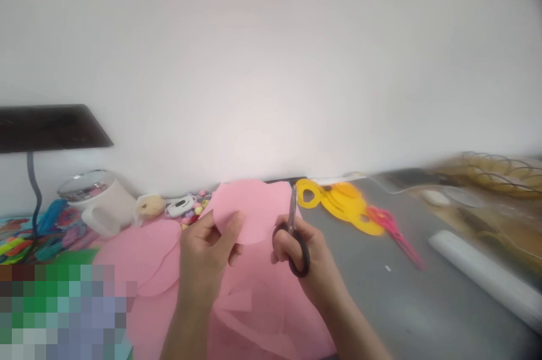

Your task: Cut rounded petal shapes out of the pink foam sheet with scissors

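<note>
Between thumb and fingers, my left hand (215, 238) pinches a rounded piece of pink paper (254, 210) by its lower left edge, raised over the table. My right hand (298, 244) grips a pair of scissors (292, 207) with black handles, fingers through the loops and the blades pointing up. The blades stand just right of the held paper; whether they touch it I cannot tell. Beneath both hands spreads a larger pink sheet (254, 275) with cut strips on it. More rounded pink pieces (135, 247) lie overlapping at the left.
Yellow paper rings (342, 205) and pink scissors (396, 236) lie on the grey table (359, 281) at right. A white roll (483, 275) lies farther right. At left stand a white mug (110, 205), small trinkets (182, 206) and colourful bits (51, 236) against the wall.
</note>
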{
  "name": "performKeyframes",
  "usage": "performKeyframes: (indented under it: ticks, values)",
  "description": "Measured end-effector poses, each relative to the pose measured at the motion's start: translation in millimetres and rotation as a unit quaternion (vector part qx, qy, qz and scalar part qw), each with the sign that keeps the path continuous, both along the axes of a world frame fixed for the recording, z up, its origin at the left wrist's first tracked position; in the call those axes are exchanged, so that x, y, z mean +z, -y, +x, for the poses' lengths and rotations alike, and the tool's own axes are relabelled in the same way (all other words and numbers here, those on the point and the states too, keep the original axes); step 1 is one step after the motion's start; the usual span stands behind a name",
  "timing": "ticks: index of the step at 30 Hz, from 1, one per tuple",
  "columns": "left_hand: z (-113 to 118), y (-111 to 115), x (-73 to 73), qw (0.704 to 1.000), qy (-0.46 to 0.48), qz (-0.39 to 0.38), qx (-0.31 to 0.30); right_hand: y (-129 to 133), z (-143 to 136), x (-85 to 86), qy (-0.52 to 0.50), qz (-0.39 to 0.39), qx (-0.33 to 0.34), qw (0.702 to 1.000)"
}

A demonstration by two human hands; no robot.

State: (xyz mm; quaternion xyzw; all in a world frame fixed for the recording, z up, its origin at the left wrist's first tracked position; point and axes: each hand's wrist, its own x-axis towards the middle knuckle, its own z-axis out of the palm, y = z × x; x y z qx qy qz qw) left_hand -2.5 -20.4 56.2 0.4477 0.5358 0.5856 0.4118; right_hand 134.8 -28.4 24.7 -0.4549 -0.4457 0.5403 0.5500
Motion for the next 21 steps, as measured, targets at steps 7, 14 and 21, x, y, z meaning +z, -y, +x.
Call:
performKeyframes:
  ticks: [7, 14, 21]
  values:
    - [-0.4, -0.4, -0.3, 1.0, 0.014, -0.006, -0.002, 0.1, 0.3, 1.5, -0.032, -0.006, 0.017, 0.999]
    - [-0.8, -1.2, -2.8, 1.0, 0.012, -0.001, -0.007, 0.6, -0.2, 2.5, -0.022, 0.033, 0.01, 0.999]
    - [-0.9, -2.8, -8.0, 0.999, -0.024, 0.015, -0.043, 0.2, -1.1, 2.0, -0.005, 0.034, -0.023, 0.999]
